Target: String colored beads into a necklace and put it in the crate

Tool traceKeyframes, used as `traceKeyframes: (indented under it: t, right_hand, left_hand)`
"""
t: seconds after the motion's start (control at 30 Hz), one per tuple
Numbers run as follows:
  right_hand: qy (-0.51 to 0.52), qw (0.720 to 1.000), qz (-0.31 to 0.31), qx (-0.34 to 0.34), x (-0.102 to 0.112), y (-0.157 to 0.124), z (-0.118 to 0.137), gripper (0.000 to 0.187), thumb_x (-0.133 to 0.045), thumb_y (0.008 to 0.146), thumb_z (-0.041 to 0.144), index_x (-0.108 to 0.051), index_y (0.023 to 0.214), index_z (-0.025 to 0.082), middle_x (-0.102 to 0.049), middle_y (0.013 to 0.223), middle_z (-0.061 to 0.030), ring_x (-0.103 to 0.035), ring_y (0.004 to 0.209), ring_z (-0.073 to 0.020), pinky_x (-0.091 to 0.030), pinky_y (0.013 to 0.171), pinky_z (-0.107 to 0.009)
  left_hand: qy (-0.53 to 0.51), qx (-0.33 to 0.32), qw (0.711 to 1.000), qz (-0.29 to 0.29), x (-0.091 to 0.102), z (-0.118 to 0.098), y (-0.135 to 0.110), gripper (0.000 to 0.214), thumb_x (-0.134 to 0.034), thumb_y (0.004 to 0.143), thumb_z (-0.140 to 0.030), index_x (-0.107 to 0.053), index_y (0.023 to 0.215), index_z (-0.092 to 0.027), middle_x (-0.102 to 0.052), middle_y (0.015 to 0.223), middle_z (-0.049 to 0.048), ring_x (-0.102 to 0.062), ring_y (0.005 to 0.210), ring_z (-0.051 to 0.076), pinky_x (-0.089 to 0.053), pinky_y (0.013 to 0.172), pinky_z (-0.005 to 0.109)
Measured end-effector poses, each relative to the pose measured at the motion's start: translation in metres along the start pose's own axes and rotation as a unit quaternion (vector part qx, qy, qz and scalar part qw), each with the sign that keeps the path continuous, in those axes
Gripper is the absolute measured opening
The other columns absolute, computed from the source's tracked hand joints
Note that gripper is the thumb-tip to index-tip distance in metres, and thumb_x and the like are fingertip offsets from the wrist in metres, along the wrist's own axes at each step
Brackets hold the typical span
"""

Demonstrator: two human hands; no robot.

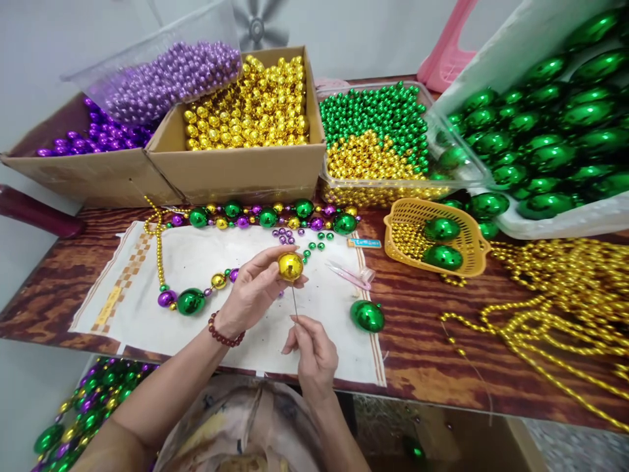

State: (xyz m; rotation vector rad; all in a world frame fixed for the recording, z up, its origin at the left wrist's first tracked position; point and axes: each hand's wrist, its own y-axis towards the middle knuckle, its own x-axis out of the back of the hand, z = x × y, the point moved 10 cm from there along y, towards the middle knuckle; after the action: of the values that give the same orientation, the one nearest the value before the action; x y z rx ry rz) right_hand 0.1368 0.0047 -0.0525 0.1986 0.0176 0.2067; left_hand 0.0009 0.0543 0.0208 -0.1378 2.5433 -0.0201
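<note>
My left hand (258, 282) holds a shiny gold bead (290, 267) between thumb and fingers, above the white cloth (196, 334). Below it, my right hand (312, 351) pinches a thin dark needle-like rod (295, 303) whose upper end meets the bead's underside. Leading left from my left hand, a strand of beads in gold, purple and green (190, 301) lies on the cloth; its link to the held bead is hidden. Small loose green beads (313, 246) and purple beads (284, 237) lie just beyond my hands. A large green bead (367, 316) rests at the cloth's right side.
Cardboard boxes (236, 167) of purple and gold beads stand behind, beside a clear tub (403, 187). At right are a yellow basket (435, 259), a white foam box (565, 223) of green beads and gold bead strands (540, 314). Pink-handled snips (351, 275) lie on the cloth.
</note>
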Motion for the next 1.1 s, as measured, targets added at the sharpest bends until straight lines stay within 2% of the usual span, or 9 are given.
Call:
traceKeyframes:
  t: [0.13,0.27,0.43,0.53,0.63,0.77,0.93,1.1]
  right_hand:
    - [-0.012,1.000,0.006,-0.001,-0.002,0.003,0.000,0.022,-0.046,0.102,0.025,-0.067,0.105,0.017,-0.055,0.057,0.0055,-0.054,0.044,-0.0097,-0.044,0.046,-0.023]
    - [-0.013,1.000,0.005,0.010,-0.002,0.000,0.000,0.022,-0.046,0.102,0.025,-0.066,0.105,0.017,-0.054,0.057,0.0054,-0.052,0.044,-0.0098,-0.042,0.045,-0.022]
    - [0.008,0.999,-0.046,0.000,0.011,-0.006,-0.006,0.023,-0.044,0.103,0.024,-0.066,0.100,0.017,-0.050,0.055,0.0059,-0.049,0.043,-0.0100,-0.042,0.048,-0.024]
    - [0.030,0.998,-0.055,-0.006,0.012,-0.007,-0.008,0.022,-0.046,0.102,0.025,-0.066,0.099,0.017,-0.050,0.055,0.0057,-0.048,0.042,-0.0095,-0.042,0.047,-0.024]
    - [0.054,0.997,-0.052,-0.023,0.007,-0.007,-0.008,0.022,-0.046,0.102,0.025,-0.066,0.098,0.017,-0.050,0.055,0.0057,-0.047,0.041,-0.0091,-0.039,0.044,-0.023]
    - [0.048,0.998,-0.030,-0.029,-0.002,-0.010,-0.004,0.024,-0.045,0.103,0.026,-0.066,0.098,0.016,-0.048,0.052,0.0065,-0.046,0.040,-0.0094,-0.039,0.044,-0.023]
    - [0.027,0.999,-0.023,-0.015,-0.001,-0.018,-0.005,0.024,-0.044,0.104,0.026,-0.064,0.099,0.016,-0.048,0.051,0.0071,-0.047,0.039,-0.0093,-0.039,0.045,-0.023]
    - [0.040,0.998,-0.042,-0.034,0.000,-0.014,-0.011,0.024,-0.043,0.104,0.029,-0.064,0.099,0.016,-0.047,0.052,0.0073,-0.046,0.039,-0.0089,-0.039,0.044,-0.022]
  left_hand:
    - [0.020,-0.020,1.000,-0.001,-0.003,-0.003,-0.001,0.036,-0.078,0.080,-0.040,-0.072,0.110,-0.021,-0.071,0.106,0.0090,-0.069,0.082,0.018,-0.056,0.078,0.032]
    - [0.062,-0.066,0.995,-0.039,0.000,-0.009,0.001,0.031,-0.083,0.075,-0.034,-0.072,0.102,-0.022,-0.068,0.091,0.0031,-0.065,0.075,0.014,-0.054,0.067,0.025]
    - [0.079,-0.085,0.992,-0.056,0.005,-0.011,-0.002,0.034,-0.081,0.077,-0.033,-0.073,0.108,-0.022,-0.072,0.102,0.0080,-0.066,0.086,0.017,-0.057,0.075,0.028]
    - [0.062,-0.098,0.993,-0.038,0.004,-0.014,-0.005,0.028,-0.081,0.078,-0.031,-0.073,0.103,-0.022,-0.074,0.103,0.0078,-0.068,0.087,0.018,-0.059,0.076,0.031]
    - [0.043,-0.087,0.995,-0.015,0.001,-0.013,-0.005,0.025,-0.078,0.081,-0.032,-0.074,0.102,-0.022,-0.074,0.105,0.0085,-0.070,0.091,0.020,-0.060,0.079,0.033]
    - [0.023,-0.069,0.997,-0.029,0.005,-0.013,-0.003,0.026,-0.077,0.082,-0.035,-0.073,0.103,-0.021,-0.075,0.107,0.0095,-0.072,0.091,0.021,-0.059,0.082,0.035]
    - [-0.006,-0.072,0.997,-0.037,0.007,-0.014,-0.003,0.024,-0.077,0.083,-0.032,-0.074,0.104,-0.020,-0.075,0.109,0.0094,-0.072,0.087,0.016,-0.058,0.083,0.029]
    - [-0.004,-0.072,0.997,-0.007,-0.001,-0.010,-0.004,0.022,-0.072,0.087,-0.028,-0.074,0.108,-0.021,-0.075,0.111,0.0093,-0.072,0.094,0.018,-0.059,0.083,0.028]
